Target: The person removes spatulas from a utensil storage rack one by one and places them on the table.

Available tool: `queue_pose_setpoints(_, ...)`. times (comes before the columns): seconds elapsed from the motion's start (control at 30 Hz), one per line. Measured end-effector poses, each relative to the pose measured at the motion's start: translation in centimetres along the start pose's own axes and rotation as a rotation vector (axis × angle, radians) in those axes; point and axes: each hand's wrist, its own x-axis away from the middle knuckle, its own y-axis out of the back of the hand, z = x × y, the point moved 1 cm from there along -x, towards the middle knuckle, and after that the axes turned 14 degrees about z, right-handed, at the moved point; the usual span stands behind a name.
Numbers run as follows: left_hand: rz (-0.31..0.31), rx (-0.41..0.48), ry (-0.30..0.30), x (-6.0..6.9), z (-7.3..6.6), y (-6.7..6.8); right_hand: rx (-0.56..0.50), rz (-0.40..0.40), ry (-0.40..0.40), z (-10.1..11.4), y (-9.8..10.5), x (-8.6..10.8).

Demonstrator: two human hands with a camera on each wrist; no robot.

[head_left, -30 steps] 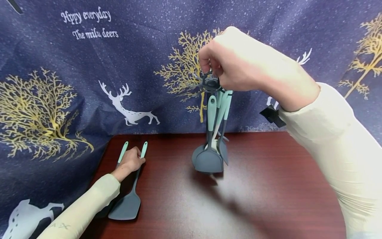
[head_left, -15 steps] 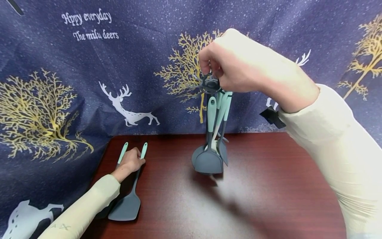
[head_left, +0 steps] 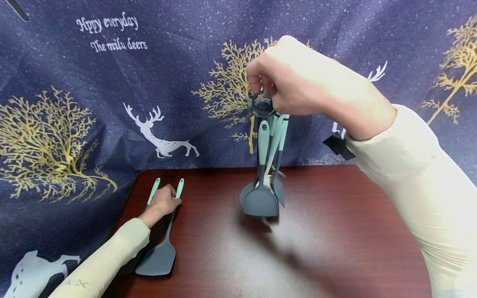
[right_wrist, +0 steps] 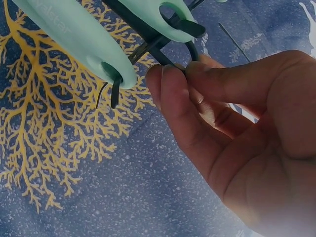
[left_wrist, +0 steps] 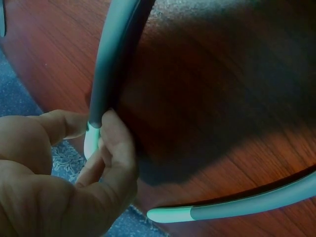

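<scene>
At the table's left side my left hand [head_left: 162,201] pinches the handle of a spatula [head_left: 158,258], grey with a mint-green handle end. In the left wrist view thumb and fingers close on that handle [left_wrist: 92,140] where mint meets grey. A second mint-handled utensil [head_left: 153,190] lies to its left; my arm hides most of it. My right hand [head_left: 294,78] grips the dark top ring of a utensil rack [head_left: 262,105], its fingertips pinching the ring in the right wrist view. Several mint-handled utensils hang from the rack's hooks, a grey turner [head_left: 261,200] foremost. Whether the rack's foot touches the table is hidden.
The reddish-brown wooden table [head_left: 335,231] reaches back to a dark blue cloth [head_left: 208,74] printed with golden trees and white deer. Shadows of the rack and right arm fall across the tabletop. A black strap end [head_left: 338,145] sticks out from the right sleeve.
</scene>
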Motion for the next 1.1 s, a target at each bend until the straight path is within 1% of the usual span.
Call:
queue_pose_setpoints(0.33,0.007,0.013,0.035,0.37,-0.20,0.12,-0.009,0.000,-0.004,0.03,0.11,0.00)
queue_pose_setpoints(0.53,0.010,0.020,0.043,0.19,-0.07,0.09,-0.012,0.000,-0.005,0.05,0.15,0.03)
queue_pose_setpoints(0.87,0.011,0.022,0.047,0.16,0.19,0.10,-0.017,0.001,-0.003,0.03,0.12,0.06)
queue_pose_setpoints(1.1,0.019,0.001,0.016,0.07,0.37,0.02,-0.014,-0.003,-0.005,0.07,0.00,0.11)
